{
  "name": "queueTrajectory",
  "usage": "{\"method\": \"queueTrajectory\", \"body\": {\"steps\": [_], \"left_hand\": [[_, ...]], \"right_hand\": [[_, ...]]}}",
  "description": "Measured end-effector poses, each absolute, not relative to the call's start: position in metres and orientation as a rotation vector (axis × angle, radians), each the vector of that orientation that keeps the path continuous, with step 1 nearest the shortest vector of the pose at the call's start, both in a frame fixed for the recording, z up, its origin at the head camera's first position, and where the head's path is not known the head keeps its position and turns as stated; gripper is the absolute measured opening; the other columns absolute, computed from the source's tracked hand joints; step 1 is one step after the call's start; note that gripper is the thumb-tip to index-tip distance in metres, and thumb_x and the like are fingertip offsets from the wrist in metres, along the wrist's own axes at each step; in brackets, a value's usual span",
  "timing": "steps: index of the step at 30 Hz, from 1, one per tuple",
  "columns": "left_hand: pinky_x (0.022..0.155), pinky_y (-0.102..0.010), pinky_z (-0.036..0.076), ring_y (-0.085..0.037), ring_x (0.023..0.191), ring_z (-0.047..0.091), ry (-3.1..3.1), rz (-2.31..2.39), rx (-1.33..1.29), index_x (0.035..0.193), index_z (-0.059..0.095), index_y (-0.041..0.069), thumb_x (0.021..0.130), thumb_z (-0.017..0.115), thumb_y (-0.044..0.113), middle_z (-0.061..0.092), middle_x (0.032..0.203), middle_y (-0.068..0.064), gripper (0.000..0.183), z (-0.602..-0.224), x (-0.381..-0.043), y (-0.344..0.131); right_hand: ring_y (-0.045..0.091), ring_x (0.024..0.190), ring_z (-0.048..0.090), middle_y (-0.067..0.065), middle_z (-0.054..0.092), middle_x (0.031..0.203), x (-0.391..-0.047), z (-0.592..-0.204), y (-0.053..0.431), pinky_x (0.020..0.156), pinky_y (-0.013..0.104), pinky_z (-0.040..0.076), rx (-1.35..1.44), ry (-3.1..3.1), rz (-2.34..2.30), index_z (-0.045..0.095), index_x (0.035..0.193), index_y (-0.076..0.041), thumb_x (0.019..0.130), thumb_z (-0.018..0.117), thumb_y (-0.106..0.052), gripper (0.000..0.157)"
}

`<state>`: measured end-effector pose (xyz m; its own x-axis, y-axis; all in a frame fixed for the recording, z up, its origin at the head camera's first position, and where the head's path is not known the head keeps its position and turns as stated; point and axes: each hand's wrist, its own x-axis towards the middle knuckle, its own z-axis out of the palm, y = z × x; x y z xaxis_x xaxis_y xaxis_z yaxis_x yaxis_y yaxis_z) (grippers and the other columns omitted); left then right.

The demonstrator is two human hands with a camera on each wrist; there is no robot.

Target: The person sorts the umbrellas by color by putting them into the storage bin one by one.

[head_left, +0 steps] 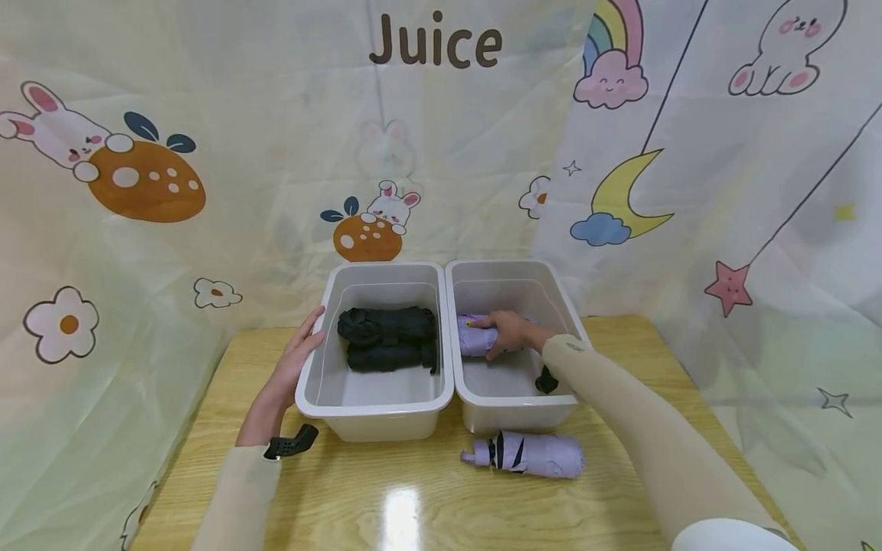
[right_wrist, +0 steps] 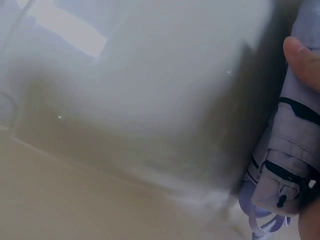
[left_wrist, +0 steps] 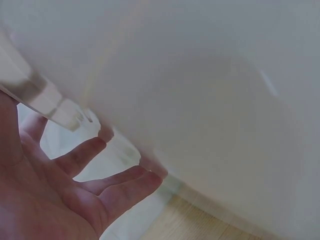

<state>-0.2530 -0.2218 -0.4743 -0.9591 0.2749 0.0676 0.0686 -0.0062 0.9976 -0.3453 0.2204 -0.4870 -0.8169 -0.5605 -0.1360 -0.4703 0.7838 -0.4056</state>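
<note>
My right hand [head_left: 511,334] reaches into the right bin [head_left: 520,404] and holds a lavender folded umbrella [head_left: 475,341] there. The right wrist view shows the thumb [right_wrist: 301,57] lying along this umbrella, with dark straps round its cloth; part of it falls outside that view. Against the outer left side of the left bin [head_left: 386,413] rests my left hand [head_left: 296,360], its fingers extended and fingertips touching the bin. Black folded umbrellas [head_left: 389,337] lie inside that left bin. Another lavender umbrella [head_left: 544,455] lies on the table before the right bin.
Both pale bins stand side by side on a wooden table [head_left: 365,490]. A small black object [head_left: 547,380] sits in the right bin near my right forearm, partly hidden by the sleeve. A printed cloth [head_left: 276,191] hangs behind and beside the table.
</note>
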Motion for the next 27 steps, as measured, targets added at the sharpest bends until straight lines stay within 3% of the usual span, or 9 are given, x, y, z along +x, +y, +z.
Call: {"method": "queueTrajectory", "body": {"steps": [6, 12, 21, 27], "left_hand": [[0.092, -0.052, 0.043, -0.042, 0.134, 0.030, 2.101, 2.103, 0.378, 0.157, 0.013, 0.026, 0.107, 0.036, 0.036, 0.012, 0.160, -0.010, 0.057, -0.473, -0.253, -0.221], [0.092, -0.058, 0.042, -0.043, 0.132, 0.032, 2.105, 2.103, 0.348, 0.157, 0.014, 0.026, 0.106, 0.037, 0.037, 0.015, 0.159, -0.011, 0.058, -0.474, -0.251, -0.219], [0.094, -0.061, 0.040, -0.044, 0.133, 0.032, 2.077, 2.113, 0.345, 0.157, 0.013, 0.026, 0.106, 0.036, 0.036, 0.014, 0.159, -0.011, 0.057, -0.477, -0.250, -0.217], [0.092, -0.054, 0.044, -0.043, 0.132, 0.033, 2.109, 2.101, 0.349, 0.157, 0.013, 0.025, 0.106, 0.037, 0.037, 0.014, 0.159, -0.011, 0.058, -0.474, -0.252, -0.220]], "right_hand": [[0.027, 0.103, 0.054, 0.015, 0.058, 0.115, -0.342, -0.490, 0.220, 0.091, 0.042, 0.043, -0.879, 2.766, -0.395, 0.059, 0.136, -0.012, 0.063, 0.093, -0.024, 0.081], [0.025, 0.098, 0.050, 0.014, 0.054, 0.111, -0.337, -0.497, 0.221, 0.090, 0.042, 0.041, -0.858, 2.791, -0.390, 0.060, 0.135, -0.011, 0.063, 0.093, -0.024, 0.081], [0.034, 0.113, 0.048, 0.022, 0.050, 0.126, -0.333, -0.499, 0.224, 0.100, 0.047, 0.036, -0.774, 2.781, -0.373, 0.060, 0.136, -0.015, 0.063, 0.093, -0.024, 0.081], [0.029, 0.117, 0.050, 0.016, 0.056, 0.130, -0.340, -0.481, 0.219, 0.100, 0.042, 0.038, -0.740, 2.665, -0.384, 0.057, 0.138, -0.012, 0.064, 0.093, -0.017, 0.082]]}}
